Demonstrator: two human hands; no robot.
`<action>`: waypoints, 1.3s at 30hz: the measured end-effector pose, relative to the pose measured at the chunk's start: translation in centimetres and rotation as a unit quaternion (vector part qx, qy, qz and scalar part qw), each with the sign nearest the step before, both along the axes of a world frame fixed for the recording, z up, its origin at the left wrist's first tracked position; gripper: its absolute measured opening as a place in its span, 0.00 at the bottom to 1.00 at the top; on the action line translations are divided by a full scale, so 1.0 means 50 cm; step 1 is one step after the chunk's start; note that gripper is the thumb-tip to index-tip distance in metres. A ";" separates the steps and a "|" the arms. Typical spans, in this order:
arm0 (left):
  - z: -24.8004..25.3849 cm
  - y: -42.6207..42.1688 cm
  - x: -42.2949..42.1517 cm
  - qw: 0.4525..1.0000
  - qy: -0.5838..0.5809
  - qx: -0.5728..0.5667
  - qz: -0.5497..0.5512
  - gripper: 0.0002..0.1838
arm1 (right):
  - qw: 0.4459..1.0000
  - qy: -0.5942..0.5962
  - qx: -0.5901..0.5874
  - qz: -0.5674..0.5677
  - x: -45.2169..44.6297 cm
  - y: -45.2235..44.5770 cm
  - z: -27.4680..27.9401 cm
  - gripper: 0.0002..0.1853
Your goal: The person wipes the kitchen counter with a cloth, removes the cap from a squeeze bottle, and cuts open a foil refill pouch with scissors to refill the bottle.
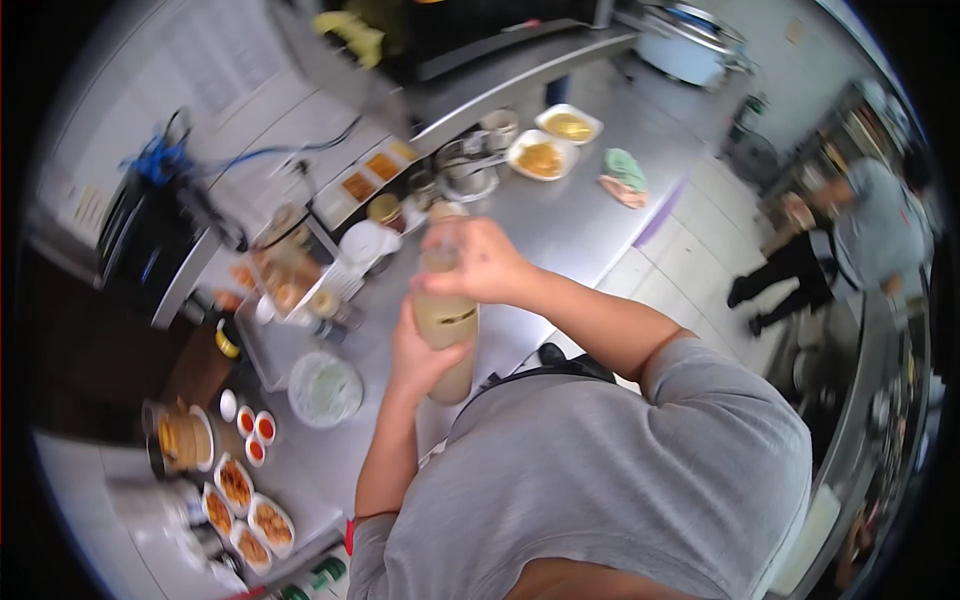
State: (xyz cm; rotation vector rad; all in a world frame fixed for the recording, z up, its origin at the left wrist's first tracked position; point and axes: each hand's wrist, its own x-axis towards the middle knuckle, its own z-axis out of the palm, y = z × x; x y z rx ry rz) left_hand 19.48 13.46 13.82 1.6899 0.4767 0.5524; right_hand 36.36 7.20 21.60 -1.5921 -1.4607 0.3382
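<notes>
Both my hands are closed around a squeeze bottle (457, 374) of pale, cloudy liquid, held in front of my body above the steel counter. My left hand (420, 352) wraps the body of the bottle, thumb across its front. Higher up, my right hand (472, 262) grips the neck end and hides part of it; motion blurs this area. The bottle leans slightly. To its left, a clear tub (326, 390) with whitish contents sits on the counter, apart from my hands. A white round container (369, 247) stands beyond them.
Two white bowls of yellow food (541, 158) and a green-and-pink cloth (624, 178) lie on the steel counter (560, 235). Several filled dishes (271, 524) and red sauce cups (264, 428) stand at left. A shelf (525, 85) overhangs the back. A co-worker (880, 215) bends at right.
</notes>
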 end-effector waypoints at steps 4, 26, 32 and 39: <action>0.059 -0.007 0.085 0.847 -0.102 -0.386 -0.351 0.38 | 0.960 0.120 0.115 0.226 0.104 -0.010 0.047 0.19; 0.057 -0.210 0.668 0.770 0.002 -0.290 -0.568 0.43 | 0.937 -0.144 -0.036 0.316 0.620 -0.464 0.209 0.20; 0.067 -0.252 0.676 0.975 -0.006 -0.045 -0.217 0.46 | 0.974 0.051 -0.170 0.143 0.716 -0.428 0.112 0.27; 0.100 -0.207 0.659 0.965 0.166 0.116 -0.168 0.48 | 0.962 0.096 -0.148 0.210 0.757 -0.353 -0.003 0.30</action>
